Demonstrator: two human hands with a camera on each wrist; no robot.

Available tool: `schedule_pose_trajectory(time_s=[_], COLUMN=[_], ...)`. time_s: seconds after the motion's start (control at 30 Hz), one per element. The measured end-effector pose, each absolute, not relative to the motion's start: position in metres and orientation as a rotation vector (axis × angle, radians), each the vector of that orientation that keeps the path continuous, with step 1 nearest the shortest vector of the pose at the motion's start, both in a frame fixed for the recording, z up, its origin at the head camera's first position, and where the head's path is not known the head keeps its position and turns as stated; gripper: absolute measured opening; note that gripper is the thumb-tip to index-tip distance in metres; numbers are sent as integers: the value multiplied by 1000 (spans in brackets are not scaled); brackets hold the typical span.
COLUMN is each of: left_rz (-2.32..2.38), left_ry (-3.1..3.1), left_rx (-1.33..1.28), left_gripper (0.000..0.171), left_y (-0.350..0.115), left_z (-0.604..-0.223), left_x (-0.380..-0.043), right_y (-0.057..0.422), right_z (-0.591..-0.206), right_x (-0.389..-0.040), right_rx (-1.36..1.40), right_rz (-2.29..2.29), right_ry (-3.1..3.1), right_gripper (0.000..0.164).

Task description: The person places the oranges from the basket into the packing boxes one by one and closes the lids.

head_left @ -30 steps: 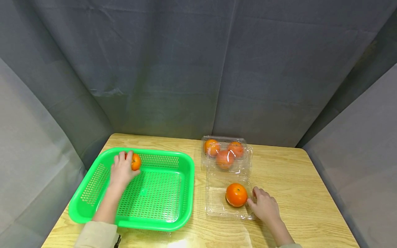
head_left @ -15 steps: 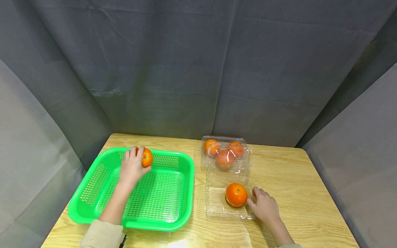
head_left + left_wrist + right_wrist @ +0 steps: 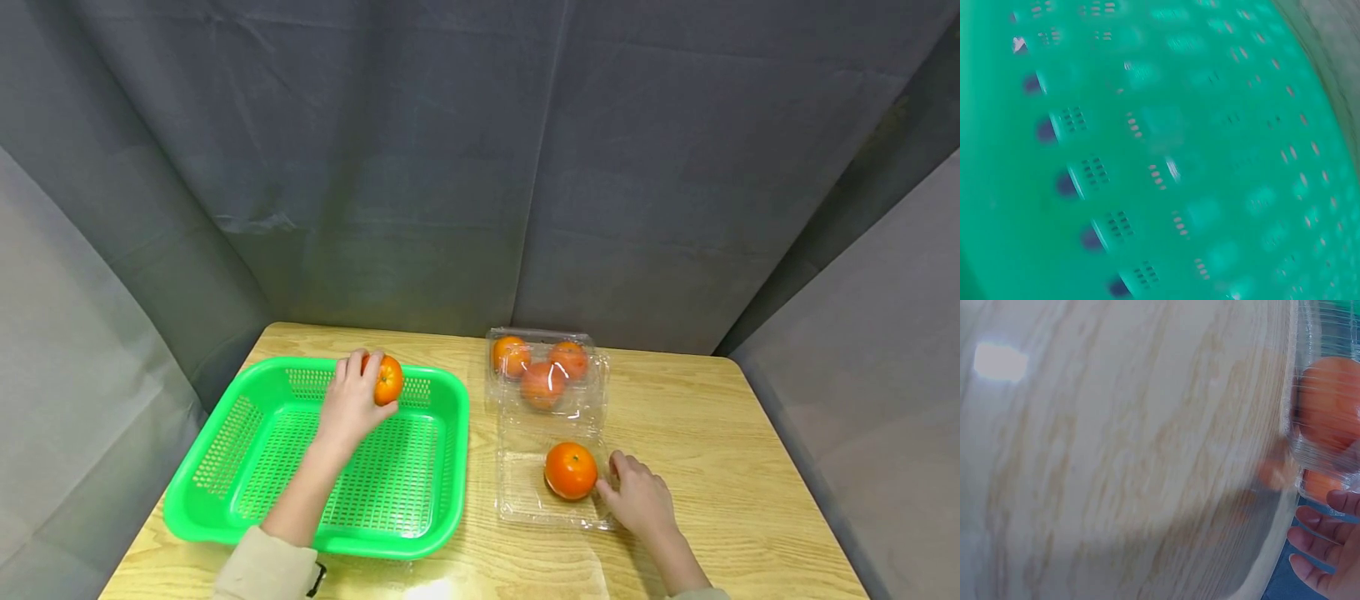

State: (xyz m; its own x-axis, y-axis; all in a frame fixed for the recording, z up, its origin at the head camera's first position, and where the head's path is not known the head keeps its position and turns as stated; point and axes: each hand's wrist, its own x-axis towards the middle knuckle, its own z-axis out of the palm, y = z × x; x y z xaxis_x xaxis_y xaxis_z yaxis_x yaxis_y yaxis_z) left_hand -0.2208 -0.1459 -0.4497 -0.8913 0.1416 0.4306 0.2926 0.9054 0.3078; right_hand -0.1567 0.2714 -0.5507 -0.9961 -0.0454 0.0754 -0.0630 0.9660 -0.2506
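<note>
My left hand (image 3: 350,406) grips an orange (image 3: 388,381) over the back part of a green plastic basket (image 3: 176,500). In the left wrist view only the perforated green basket wall (image 3: 1210,156) shows; hand and fruit are out of that picture. At the right, my right hand (image 3: 640,500) lies beside a clear plastic clamshell (image 3: 517,492), its fingers loosely bent and holding nothing. Its thumb comes close to a single orange (image 3: 572,471) in the near half; whether they touch I cannot tell. The right wrist view shows these relaxed fingers (image 3: 1319,547) near the clamshell.
Under or inside the clear far half of the clamshell sit three oranges (image 3: 543,386). Basket and clamshell stand side by side on a light wooden table (image 3: 720,467), a narrow strip of wood between them. Grey cloth (image 3: 420,167) hangs behind and at both sides.
My left hand has carried the orange rightward across the back of the basket, from its left part toward the right. The right hand, clamshell and other oranges have stayed put.
</note>
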Motion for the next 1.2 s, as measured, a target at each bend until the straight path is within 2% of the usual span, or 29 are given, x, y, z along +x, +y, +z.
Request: schedule_pose_trajectory(time_s=[0.63,1.2], left_rz=[-601,-571], left_ry=[-2606,-2659], left_rx=[-524,-727], left_gripper=[65,70], left_y=[-88,-41], left_z=[-450,-456], left_x=[-207,-197], right_y=[271,271], right_z=[-549,-549], right_x=[-156,-157], right_rx=[73,78], right_rz=[399,408], right_ry=[-3066,-3045], right_gripper=[27,26])
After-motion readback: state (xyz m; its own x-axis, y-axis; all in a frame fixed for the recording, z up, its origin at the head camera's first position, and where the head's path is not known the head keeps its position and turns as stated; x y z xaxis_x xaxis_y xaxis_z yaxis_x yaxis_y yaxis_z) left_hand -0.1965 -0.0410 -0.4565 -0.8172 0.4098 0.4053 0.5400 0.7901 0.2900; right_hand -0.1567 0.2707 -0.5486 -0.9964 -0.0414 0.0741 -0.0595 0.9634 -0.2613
